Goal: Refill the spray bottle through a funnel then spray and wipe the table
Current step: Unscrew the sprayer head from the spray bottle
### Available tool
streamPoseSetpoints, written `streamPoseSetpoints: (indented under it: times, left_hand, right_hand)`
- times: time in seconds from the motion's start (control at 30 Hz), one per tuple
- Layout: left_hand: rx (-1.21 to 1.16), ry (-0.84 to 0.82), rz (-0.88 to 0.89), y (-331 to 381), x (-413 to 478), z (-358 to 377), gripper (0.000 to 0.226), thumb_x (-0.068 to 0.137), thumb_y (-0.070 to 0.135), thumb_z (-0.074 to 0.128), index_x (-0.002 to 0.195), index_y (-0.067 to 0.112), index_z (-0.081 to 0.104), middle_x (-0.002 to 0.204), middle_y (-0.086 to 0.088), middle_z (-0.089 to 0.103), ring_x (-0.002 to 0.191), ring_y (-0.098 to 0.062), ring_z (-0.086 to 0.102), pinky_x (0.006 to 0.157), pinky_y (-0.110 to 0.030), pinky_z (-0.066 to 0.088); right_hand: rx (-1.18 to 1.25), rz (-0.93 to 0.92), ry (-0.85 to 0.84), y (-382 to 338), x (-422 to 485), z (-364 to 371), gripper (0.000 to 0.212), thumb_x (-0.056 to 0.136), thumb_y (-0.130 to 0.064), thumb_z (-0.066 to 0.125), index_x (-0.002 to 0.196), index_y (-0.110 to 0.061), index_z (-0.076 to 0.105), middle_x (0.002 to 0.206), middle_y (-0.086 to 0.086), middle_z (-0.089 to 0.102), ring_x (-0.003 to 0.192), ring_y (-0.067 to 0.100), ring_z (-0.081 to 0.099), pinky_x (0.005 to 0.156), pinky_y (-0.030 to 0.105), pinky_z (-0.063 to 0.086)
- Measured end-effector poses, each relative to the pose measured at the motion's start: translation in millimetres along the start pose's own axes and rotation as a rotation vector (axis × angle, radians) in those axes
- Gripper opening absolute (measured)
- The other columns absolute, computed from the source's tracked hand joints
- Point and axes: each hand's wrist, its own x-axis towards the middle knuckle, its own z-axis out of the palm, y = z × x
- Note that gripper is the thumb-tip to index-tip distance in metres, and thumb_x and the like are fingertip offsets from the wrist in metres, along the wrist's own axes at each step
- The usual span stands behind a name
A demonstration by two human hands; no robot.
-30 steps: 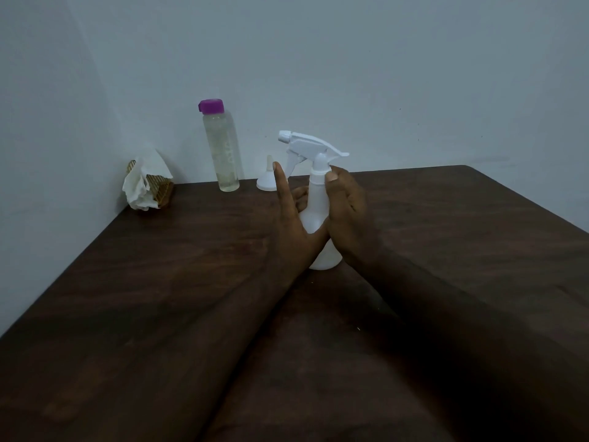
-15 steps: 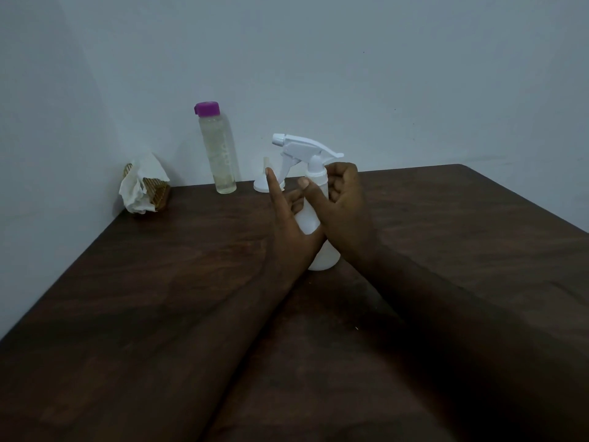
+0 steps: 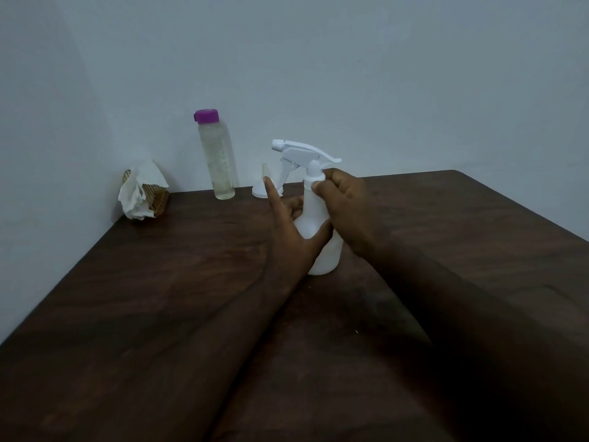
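At frame centre the spray bottle [image 3: 314,215] stood on the table [image 3: 159,282], left hand [image 3: 293,244] gripping its body, forefinger raised, right hand [image 3: 347,202] pinching the collar [image 3: 313,179]; a weak grip risked tipping it during unscrewing.

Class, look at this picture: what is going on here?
A person holds a white spray bottle upright on the table: the left hand grips its body, the right hand pinches the collar under the trigger head, probably to unscrew it. A purple-capped bottle, a funnel and a crumpled tissue stand by the wall.
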Motion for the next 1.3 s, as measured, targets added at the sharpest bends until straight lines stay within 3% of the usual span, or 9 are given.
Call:
streamPoseSetpoints:
  times: [0.27,0.37,0.53,0.67,0.83,0.9,1.0,1.13,1.3]
  left_hand:
    - [0.135,0.021,0.036,5.2,-1.8,0.9,0.117,0.072,0.017,0.087,0.150,-0.013,0.005,0.095,0.013,0.058,0.098,0.031,0.045,0.091,0.006,0.027]
    - [0.117,0.022,-0.042,9.6,-2.6,-0.9,0.117,0.078,0.020,0.082,0.153,0.000,-0.006,0.135,-0.009,0.051,0.125,0.018,0.031,0.101,0.002,0.016]
    - [0.206,-0.081,-0.124,10.2,6.1,-4.1,0.108,0.083,0.034,0.076,0.154,0.002,0.002,0.109,0.019,0.050,0.096,0.018,0.046,0.079,0.015,0.010]
    - [0.194,-0.065,-0.136,14.9,3.2,-10.3,0.116,0.080,0.032,0.079,0.155,0.008,-0.006,0.124,0.003,0.057,0.100,0.011,0.045,0.091,0.008,0.021]
    - [0.144,-0.130,-0.229,15.7,3.8,-16.4,0.122,0.082,0.034,0.077,0.152,0.016,-0.021,0.143,-0.007,0.052,0.122,-0.003,0.044,0.096,-0.004,0.025]
    - [0.158,-0.152,-0.255,16.2,3.5,-19.6,0.101,0.082,0.039,0.076,0.156,0.017,0.010,0.139,-0.006,0.056,0.125,-0.014,0.051,0.103,-0.024,0.037]
    - [0.270,-0.131,-0.168,13.4,3.4,-21.6,0.058,0.082,0.048,0.073,0.127,0.016,0.057,0.120,-0.002,0.064,0.109,-0.017,0.060,0.094,-0.033,0.050]
    - [0.297,-0.090,-0.166,7.8,5.4,-23.1,0.062,0.078,0.053,0.075,0.124,0.015,0.061,0.120,0.002,0.056,0.105,-0.008,0.049,0.092,-0.029,0.045]
    - [0.250,-0.104,-0.145,7.9,6.8,-32.0,0.050,0.080,0.044,0.076,0.119,0.016,0.063,0.115,0.001,0.061,0.099,-0.007,0.054,0.087,-0.027,0.048]
  right_hand:
    - [-0.210,-0.098,0.046,-12.2,0.8,1.1,0.024,0.083,-0.025,0.077,0.101,-0.020,0.063,0.099,-0.002,0.069,0.088,0.004,0.064,0.079,0.026,0.056]
    - [-0.177,-0.084,0.006,-17.3,1.4,0.3,0.027,0.085,-0.011,0.072,0.111,-0.014,0.064,0.099,0.000,0.070,0.091,0.011,0.067,0.086,0.036,0.058]
    - [-0.103,0.062,-0.098,-27.5,9.6,-13.2,0.075,0.085,-0.016,0.073,0.149,-0.019,0.034,0.118,0.003,0.064,0.105,0.014,0.065,0.090,0.032,0.055]
    - [-0.323,-0.013,-0.062,-36.2,17.4,-17.9,0.064,0.075,-0.032,0.084,0.130,-0.020,0.053,0.102,0.003,0.067,0.093,0.010,0.067,0.076,0.024,0.056]
    - [-0.355,-0.027,-0.202,-53.3,24.0,-22.8,0.038,0.078,-0.011,0.076,0.113,-0.013,0.061,0.096,0.004,0.069,0.081,0.012,0.065,0.072,0.031,0.056]
    - [-0.367,-0.029,-0.238,-57.5,25.5,-24.3,0.031,0.080,-0.011,0.072,0.109,-0.013,0.064,0.092,0.002,0.068,0.075,0.008,0.062,0.066,0.027,0.052]
    - [-0.550,-0.087,-0.299,-61.1,28.7,-20.8,0.027,0.078,-0.025,0.079,0.090,-0.008,0.063,0.083,0.000,0.062,0.068,0.009,0.054,0.061,0.022,0.042]
    - [-0.801,-0.148,-0.301,-65.4,32.3,-11.3,0.037,0.075,-0.029,0.082,0.067,-0.014,0.048,0.066,-0.004,0.046,0.056,0.008,0.041,0.053,0.021,0.030]
    - [-0.560,-0.046,-0.310,-76.0,41.1,-21.2,0.030,0.072,-0.012,0.082,0.090,0.007,0.067,0.084,0.020,0.070,0.068,0.020,0.066,0.066,0.038,0.059]
